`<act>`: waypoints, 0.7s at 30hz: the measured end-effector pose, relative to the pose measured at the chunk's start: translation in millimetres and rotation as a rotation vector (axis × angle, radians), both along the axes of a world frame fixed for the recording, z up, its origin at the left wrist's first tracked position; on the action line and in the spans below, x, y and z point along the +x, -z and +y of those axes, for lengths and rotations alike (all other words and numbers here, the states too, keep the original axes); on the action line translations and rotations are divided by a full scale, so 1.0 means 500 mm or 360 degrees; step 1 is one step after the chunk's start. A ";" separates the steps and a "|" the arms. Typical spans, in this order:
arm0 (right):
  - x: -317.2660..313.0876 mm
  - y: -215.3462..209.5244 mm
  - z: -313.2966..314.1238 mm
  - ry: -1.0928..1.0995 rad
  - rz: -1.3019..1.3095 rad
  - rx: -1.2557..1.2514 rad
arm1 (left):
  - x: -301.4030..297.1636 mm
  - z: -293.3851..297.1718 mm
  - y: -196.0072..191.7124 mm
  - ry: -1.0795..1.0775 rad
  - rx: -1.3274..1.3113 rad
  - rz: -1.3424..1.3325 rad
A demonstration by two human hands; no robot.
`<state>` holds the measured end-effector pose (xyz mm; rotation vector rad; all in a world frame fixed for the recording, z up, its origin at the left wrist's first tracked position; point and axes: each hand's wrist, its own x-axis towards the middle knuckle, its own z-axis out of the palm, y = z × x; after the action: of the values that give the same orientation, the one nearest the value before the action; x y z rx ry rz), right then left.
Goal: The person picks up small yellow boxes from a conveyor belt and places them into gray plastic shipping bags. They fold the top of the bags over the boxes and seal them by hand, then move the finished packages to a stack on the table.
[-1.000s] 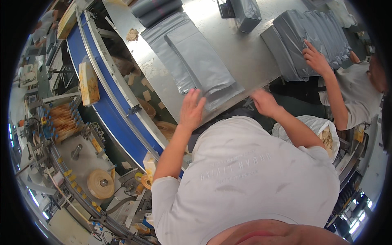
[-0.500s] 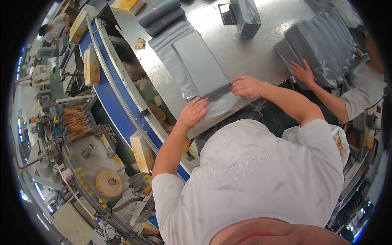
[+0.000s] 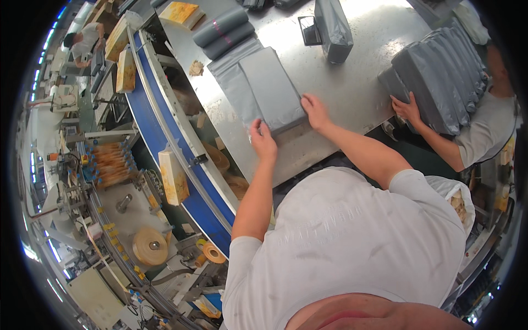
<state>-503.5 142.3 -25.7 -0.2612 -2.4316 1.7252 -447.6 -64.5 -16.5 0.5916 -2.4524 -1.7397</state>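
A flat grey plastic-wrapped packet (image 3: 272, 88) lies on top of a stack of grey plastic bags (image 3: 234, 82) on the metal table. By the packet's near left corner is my left hand (image 3: 264, 140), its fingertips at the edge and slightly apart. My right hand (image 3: 317, 113) is at the near right edge, fingers extended along the side and holding nothing that I can see. Between the hands, the packet's near end looks folded down, and its underside is hidden. Beyond the bags lie dark grey rolls (image 3: 223, 34).
Grey wrapped bundles (image 3: 432, 80) stand at the right, with a co-worker's hand (image 3: 407, 110) on them. A grey wrapped block (image 3: 333, 33) and a dark framed object (image 3: 309, 31) sit farther back. Left of the table, a blue conveyor (image 3: 154, 104) carries yellow-white blocks (image 3: 172, 175).
The loose clear flap at the packet's near end no longer sticks out toward me. My hands have let go of it and moved to the packet's near corners. Conveyor blocks have shifted.
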 end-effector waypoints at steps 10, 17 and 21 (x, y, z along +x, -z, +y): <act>0.092 -0.168 0.293 -0.0129 -0.0709 -0.1740 | 0.081 0.106 -0.155 0.1526 -0.0156 0.0497; 0.251 -0.265 0.631 -0.0033 0.0403 0.0760 | 0.122 0.067 -0.098 0.1161 0.0062 -0.0017; 0.239 -0.265 0.680 0.0019 0.0396 0.1537 | 0.151 0.036 -0.091 0.1027 -0.0039 -0.0045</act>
<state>-384.2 482.4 106.6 0.0610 -2.6991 0.3892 -372.0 -46.3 28.9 -0.2207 -2.8834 -1.8757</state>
